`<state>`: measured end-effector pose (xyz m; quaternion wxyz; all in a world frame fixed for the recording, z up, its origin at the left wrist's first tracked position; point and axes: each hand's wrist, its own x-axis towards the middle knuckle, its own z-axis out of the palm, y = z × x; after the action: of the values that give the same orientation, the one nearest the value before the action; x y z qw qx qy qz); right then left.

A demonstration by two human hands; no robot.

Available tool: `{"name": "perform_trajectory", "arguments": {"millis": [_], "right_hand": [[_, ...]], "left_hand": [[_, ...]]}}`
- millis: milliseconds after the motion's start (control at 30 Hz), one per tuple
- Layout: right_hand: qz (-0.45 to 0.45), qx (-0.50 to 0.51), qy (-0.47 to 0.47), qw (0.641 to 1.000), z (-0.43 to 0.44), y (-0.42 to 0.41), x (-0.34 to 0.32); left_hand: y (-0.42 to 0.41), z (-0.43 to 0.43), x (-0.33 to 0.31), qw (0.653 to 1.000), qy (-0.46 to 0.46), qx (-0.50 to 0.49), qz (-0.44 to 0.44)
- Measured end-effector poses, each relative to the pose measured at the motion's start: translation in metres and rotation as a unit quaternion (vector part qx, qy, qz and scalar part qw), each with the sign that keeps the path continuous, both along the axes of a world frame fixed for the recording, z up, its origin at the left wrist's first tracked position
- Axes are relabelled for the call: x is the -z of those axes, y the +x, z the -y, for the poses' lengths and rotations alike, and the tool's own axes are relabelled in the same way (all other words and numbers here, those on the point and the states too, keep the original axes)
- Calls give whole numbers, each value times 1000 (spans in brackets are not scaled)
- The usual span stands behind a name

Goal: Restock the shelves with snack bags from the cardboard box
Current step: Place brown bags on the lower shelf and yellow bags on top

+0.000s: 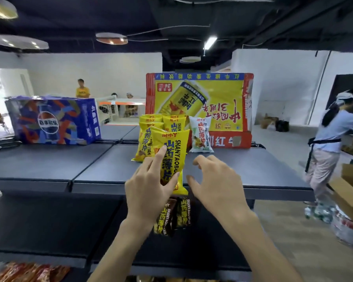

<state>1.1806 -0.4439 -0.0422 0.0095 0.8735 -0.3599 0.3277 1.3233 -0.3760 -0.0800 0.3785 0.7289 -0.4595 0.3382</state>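
A yellow snack bag (172,151) stands upright at the front edge of the dark top shelf (253,169), and my left hand (151,186) grips its lower left side. My right hand (216,180) hovers just right of the bag with fingers spread, holding nothing. Behind it stand more yellow bags (149,137) and one white snack bag (201,134). On the shelf below, dark brown snack bags (173,215) stand between my forearms. An open cardboard box (351,192) shows at the right edge.
A large red and yellow drinks carton (200,102) stands at the back of the top shelf, a blue Pepsi case (55,121) to the left. Red packets (33,273) lie on the lowest shelf. A person in an apron (332,143) works at right; others stand far behind.
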Motion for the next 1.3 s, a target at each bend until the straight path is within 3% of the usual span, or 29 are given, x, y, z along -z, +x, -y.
{"name": "perform_trajectory", "arguments": {"millis": [233,400,567,833,1000,1300], "right_hand": [[-21,32,-6,999,60,44,-3],[-35,38,4,999,102,59,4],[-119,48,-24,991,144,84,6],[-127,13,-29,991,187,117,-25],[-33,49,-103,993,212,132,-13],[23,3,-67,997,215,124,28]], "left_hand": [[53,90,0,998,16,65,-20],[82,149,-12,998,44,36,-8],[101,177,-8,992,128,-8,-13],[101,186,2,992,116,-35,15],[94,188,9,989,136,-55,36],[93,190,13,995,93,-15,-27]]}}
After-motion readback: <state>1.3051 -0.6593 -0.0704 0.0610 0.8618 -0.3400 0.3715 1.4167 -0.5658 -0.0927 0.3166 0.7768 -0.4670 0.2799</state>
